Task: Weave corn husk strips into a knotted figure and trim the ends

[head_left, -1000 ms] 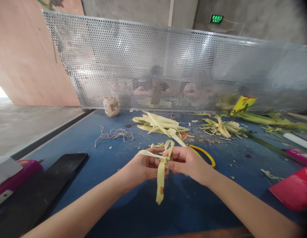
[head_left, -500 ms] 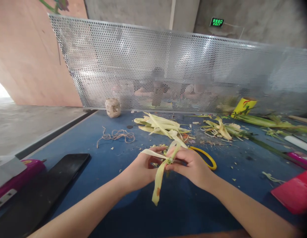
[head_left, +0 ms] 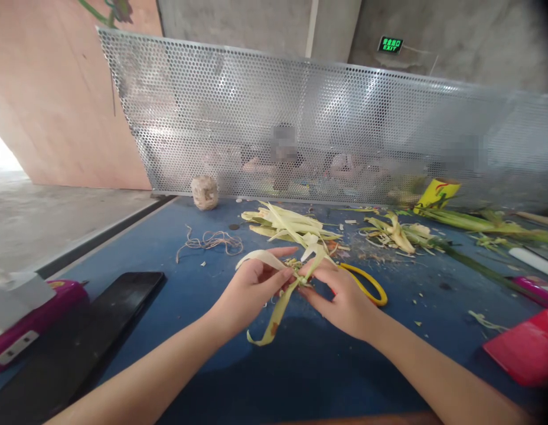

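Observation:
My left hand [head_left: 251,289] and my right hand [head_left: 340,295] meet over the blue table [head_left: 176,307], both pinching a knot of pale yellow leaf strips [head_left: 278,310]. One strip tail curls down onto the table below the hands, another loops over my left fingers. Just beyond lies a pile of the same pale strips [head_left: 287,223]. Yellow-handled scissors [head_left: 367,283] rest beside my right hand.
A ball of twine [head_left: 205,192] and loose twine [head_left: 211,241] lie at the back left. Black tray [head_left: 101,313] and pink tool [head_left: 30,324] at left. Green stalks [head_left: 469,221], yellow cup [head_left: 434,195], red object [head_left: 526,348] at right. Perforated metal screen [head_left: 300,118] behind, people beyond it.
The hands have lowered toward the table and the hanging strip tail now touches it, curling at its end. My left fingers have spread a little along the strip.

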A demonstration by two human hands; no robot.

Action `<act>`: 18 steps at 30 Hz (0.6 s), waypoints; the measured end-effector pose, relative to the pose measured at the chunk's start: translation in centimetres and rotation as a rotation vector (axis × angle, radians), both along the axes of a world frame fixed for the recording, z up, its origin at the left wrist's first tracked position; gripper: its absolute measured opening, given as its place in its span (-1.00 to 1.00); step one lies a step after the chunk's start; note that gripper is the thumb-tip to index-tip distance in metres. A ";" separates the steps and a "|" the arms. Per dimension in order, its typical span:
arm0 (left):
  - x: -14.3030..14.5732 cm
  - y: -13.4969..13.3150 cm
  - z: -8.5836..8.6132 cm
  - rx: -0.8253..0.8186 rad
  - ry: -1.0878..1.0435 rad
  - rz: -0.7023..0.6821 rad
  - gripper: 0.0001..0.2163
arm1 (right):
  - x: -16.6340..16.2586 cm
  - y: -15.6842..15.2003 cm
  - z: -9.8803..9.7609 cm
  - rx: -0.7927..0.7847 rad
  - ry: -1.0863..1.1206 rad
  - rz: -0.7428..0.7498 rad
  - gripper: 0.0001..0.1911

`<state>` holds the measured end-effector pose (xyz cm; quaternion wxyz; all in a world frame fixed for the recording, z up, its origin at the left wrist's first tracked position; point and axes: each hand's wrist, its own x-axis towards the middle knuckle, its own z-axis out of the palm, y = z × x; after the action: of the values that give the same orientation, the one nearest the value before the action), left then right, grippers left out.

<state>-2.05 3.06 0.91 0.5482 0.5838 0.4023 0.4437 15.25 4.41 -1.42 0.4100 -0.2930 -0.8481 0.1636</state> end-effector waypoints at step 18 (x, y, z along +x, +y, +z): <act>0.0 -0.7 0.4 0.278 0.223 0.167 -0.70 | -0.5 0.1 -0.1 -0.500 0.076 -0.025 -0.89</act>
<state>-2.06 2.35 1.30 0.3754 0.6639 0.4423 0.4718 14.78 4.53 -1.50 0.3583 -0.3895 -0.7616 0.3740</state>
